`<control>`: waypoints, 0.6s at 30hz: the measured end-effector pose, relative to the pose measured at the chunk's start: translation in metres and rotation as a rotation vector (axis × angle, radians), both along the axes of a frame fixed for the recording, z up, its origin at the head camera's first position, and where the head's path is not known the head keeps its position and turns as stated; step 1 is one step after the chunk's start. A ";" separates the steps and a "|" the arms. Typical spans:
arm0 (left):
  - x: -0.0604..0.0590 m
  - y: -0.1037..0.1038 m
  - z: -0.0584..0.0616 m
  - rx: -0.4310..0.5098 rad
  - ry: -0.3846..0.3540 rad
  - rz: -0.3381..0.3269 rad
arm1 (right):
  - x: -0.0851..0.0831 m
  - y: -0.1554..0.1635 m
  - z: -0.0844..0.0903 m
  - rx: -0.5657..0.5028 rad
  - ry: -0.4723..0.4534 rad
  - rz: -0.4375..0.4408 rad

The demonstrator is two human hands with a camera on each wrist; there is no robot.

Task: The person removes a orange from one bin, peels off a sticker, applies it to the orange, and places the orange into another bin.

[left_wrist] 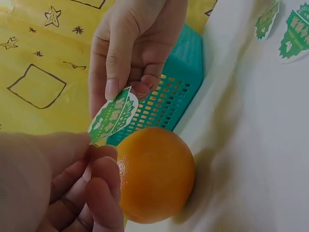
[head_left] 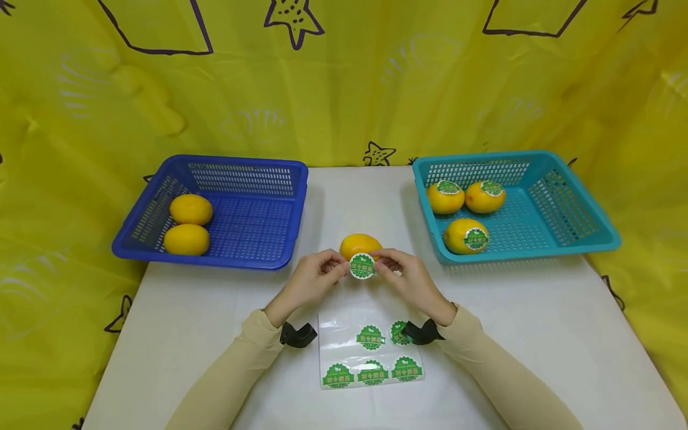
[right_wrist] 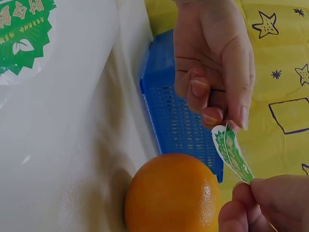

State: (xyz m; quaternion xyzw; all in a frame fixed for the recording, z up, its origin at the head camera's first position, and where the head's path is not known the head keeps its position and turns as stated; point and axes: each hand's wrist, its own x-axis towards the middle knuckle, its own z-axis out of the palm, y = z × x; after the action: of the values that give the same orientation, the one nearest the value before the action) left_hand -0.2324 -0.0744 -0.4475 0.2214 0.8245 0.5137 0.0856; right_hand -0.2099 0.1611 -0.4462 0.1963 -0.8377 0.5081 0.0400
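Observation:
A round green-and-white sticker [head_left: 362,266] is pinched at its two edges, by my left hand [head_left: 314,278] on one side and my right hand [head_left: 408,279] on the other. It hangs just in front of and above an orange fruit [head_left: 361,245] lying on the white table [head_left: 537,334]. The left wrist view shows the sticker [left_wrist: 113,116] held between both hands over the fruit [left_wrist: 157,174]. In the right wrist view the sticker [right_wrist: 231,152] appears edge-on above the fruit [right_wrist: 171,193]. A clear backing sheet [head_left: 371,352] with several more stickers lies between my forearms.
A blue basket [head_left: 215,206] at the left holds two plain orange fruits [head_left: 188,224]. At the right, a teal basket [head_left: 516,203] holds three fruits with stickers [head_left: 464,206]. Yellow patterned cloth surrounds the table.

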 end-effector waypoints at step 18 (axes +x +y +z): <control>-0.024 0.020 -0.001 -0.011 0.067 0.193 | -0.019 -0.009 -0.003 -0.110 -0.069 -0.141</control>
State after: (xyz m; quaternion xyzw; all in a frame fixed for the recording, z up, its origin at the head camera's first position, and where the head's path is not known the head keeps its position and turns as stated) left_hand -0.2559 -0.0545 -0.4484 0.1574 0.8471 0.5074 0.0092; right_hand -0.2293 0.1524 -0.4491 0.1167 -0.8211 0.5558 0.0574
